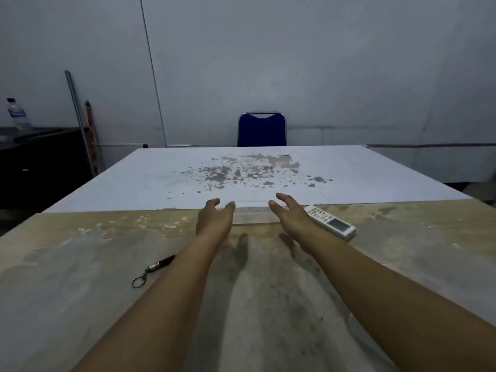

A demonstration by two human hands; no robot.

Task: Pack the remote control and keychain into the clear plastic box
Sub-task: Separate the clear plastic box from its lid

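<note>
A clear plastic box [252,214] lies on the worn table between my two hands, hard to make out against the surface. My left hand [216,217] is at its left end with fingers apart, the thumb and forefinger at or near the box edge. My right hand [290,214] is at its right end, fingers spread; whether it touches the box I cannot tell. A white remote control [331,221] with a small screen lies just right of my right hand. A keychain [153,269] with a dark red barrel and a metal ring lies left of my left forearm.
A white board [161,181] with peeled patches covers the far half of the table. A blue chair [261,130] stands behind it. A dark cabinet [40,162] with a water bottle [17,114] is at the far left, with poles leaning against the wall.
</note>
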